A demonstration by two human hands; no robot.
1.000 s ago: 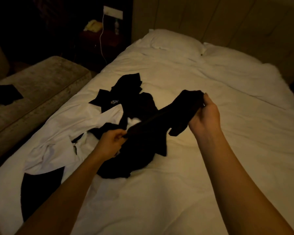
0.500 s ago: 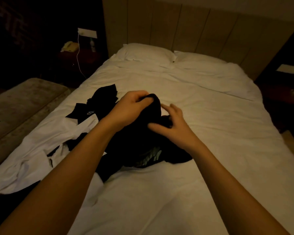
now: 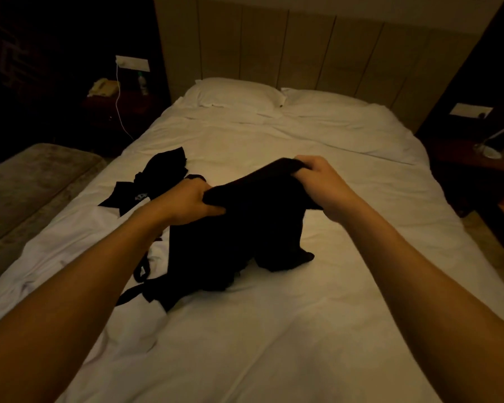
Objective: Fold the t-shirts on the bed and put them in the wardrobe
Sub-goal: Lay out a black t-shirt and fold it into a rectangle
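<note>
A black t-shirt (image 3: 239, 237) hangs bunched over the middle of the white bed (image 3: 303, 330), its lower part resting on the sheet. My left hand (image 3: 191, 203) grips its top edge at the left, fingers curled round the cloth. My right hand (image 3: 322, 184) grips the same edge at the right, slightly higher. A second black t-shirt (image 3: 157, 175) lies crumpled behind my left hand. White garments (image 3: 79, 242) lie spread along the bed's left side, partly under my left forearm.
Two white pillows (image 3: 239, 93) lie at the headboard. A grey bench (image 3: 26, 181) runs along the bed's left side. A dark nightstand with a phone (image 3: 102, 88) and a bottle stands at the far left, another nightstand with a lamp (image 3: 492, 149) at the right.
My hands have moved apart along the black t-shirt's top edge and lifted it, stretching it between them. The view has tilted up towards the headboard.
</note>
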